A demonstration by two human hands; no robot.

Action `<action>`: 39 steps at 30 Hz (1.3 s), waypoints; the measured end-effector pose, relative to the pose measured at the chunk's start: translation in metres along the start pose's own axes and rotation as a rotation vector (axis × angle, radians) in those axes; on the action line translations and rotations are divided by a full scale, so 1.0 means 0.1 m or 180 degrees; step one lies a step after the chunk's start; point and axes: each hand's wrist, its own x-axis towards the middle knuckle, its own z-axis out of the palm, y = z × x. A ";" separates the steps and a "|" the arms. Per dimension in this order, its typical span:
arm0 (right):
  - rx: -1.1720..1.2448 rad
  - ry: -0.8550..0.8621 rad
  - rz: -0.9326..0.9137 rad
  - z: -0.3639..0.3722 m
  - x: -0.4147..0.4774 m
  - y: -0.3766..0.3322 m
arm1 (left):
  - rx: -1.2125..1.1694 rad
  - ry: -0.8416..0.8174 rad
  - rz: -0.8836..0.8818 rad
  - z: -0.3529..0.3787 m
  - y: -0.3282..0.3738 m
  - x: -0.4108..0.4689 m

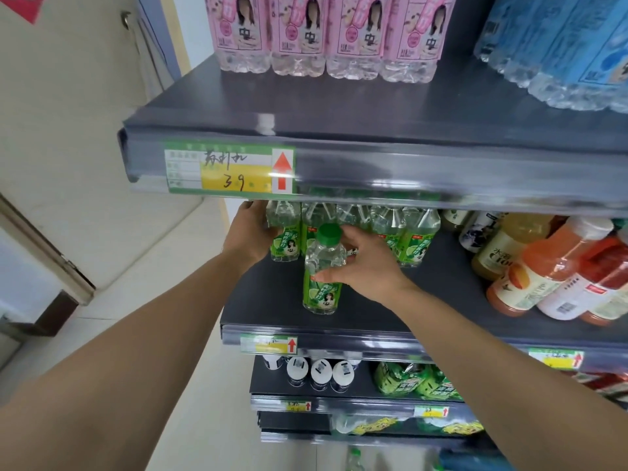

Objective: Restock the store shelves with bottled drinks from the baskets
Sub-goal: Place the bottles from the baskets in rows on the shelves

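Head view. Bottle (321,273) stands upright near the front of the middle shelf (441,300), just ahead of a back row of matching bottles (390,232).

Right hand (365,266) is wrapped around the bottle's clear shoulder and upper label, thumb across the front, fingers behind: a closed grip on the bottle. Left hand (251,229) reaches under the upper shelf (339,137) and lies against the leftmost bottle of the row (284,232); whether it clasps or only steadies, cannot tell.

Handling, judged: full of liquid, so moderately heavy for its size. Thin plastic, ribbed at the shoulder, likely gives a little under squeeze but not fragile. Smooth label could slip; the ribbed shoulder or the waist below it looks the surest hold. Narrow base, so it could tip if nudged while sliding back.

Looks: clear plastic, clear contents, green screw cap (330,232), bright green label with lime artwork and a small portrait.

No basket plainly in view.
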 end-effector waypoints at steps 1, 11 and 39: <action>-0.0045 0.0002 -0.0030 0.02 0.00 -0.01 | -0.0052 0.0065 -0.0041 0.01 -0.01 -0.04; -0.0303 -0.0007 -0.0473 0.25 0.18 -0.17 | -0.0092 -0.0258 -0.0234 0.17 -0.32 -0.53; 0.0059 0.0516 -0.0330 0.78 0.48 0.18 | -0.0644 -0.0060 -0.0034 0.27 -0.41 -0.63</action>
